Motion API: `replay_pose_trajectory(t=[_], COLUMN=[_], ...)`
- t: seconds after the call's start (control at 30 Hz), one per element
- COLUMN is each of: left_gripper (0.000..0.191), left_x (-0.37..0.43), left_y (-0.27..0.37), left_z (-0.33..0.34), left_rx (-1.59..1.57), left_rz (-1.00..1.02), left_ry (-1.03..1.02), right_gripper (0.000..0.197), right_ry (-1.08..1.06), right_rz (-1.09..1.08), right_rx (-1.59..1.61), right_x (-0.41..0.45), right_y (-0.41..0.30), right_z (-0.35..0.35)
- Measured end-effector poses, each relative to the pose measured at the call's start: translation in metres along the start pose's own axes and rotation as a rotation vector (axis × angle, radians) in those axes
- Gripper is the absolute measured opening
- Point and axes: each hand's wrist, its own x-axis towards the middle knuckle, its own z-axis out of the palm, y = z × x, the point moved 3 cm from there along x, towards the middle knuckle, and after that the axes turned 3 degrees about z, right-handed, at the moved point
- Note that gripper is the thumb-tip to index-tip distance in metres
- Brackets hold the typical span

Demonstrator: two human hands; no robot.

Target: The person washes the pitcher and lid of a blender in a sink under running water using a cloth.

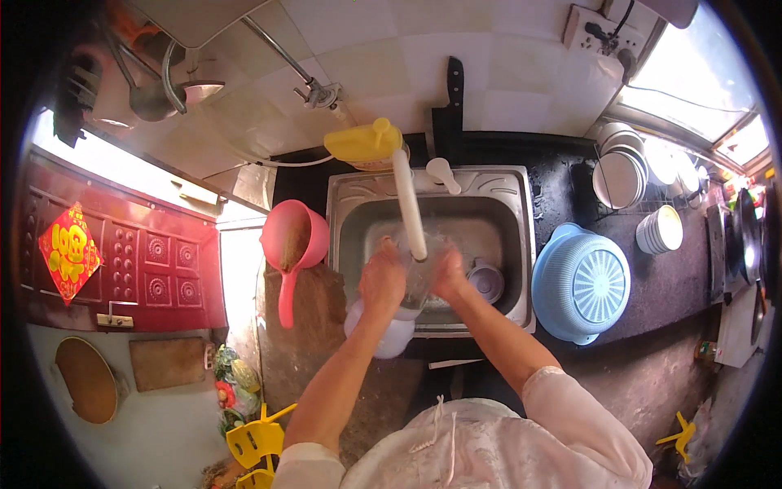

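Observation:
Over the steel sink (431, 172), my two hands are under a white tap spout (408, 205). My left hand (383, 278) grips the left side of a see-through container (418, 282), which is blurred. At its right side is my right hand (449, 272), also blurred, so its finger closure is unclear. Inside the basin, a small pale purple cup or bowl (487, 282) rests near the right wall. A white rounded bowl (391, 338) sits at the front left rim, partly hidden by my left forearm.
Left of the sink is a pink long-handled dipper (305, 235); right is an upturned blue colander (580, 284). Behind stand a yellow-topped container (366, 140) and a black-handled cleaver (450, 110) against tiles. Stacked white bowls (663, 229) and a plate rack (620, 174) occupy the right counter.

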Motion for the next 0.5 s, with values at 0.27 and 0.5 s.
replay_pose_trajectory(t=[0.27, 0.5], left_gripper=[0.059, 0.048], left_x=[0.004, -0.021], left_y=[0.003, -0.018], left_z=[-0.009, 0.023], left_rx=[0.044, 0.238], left_rz=[0.038, 0.347], left_ry=[-0.254, -0.278], right_gripper=[0.029, 0.015], right_ry=[0.108, 0.157], right_rz=[0.013, -0.486], right_rx=[-0.617, -1.133], right_x=[-0.042, -0.063], right_y=[-0.061, -0.059], right_z=[0.056, 0.092])
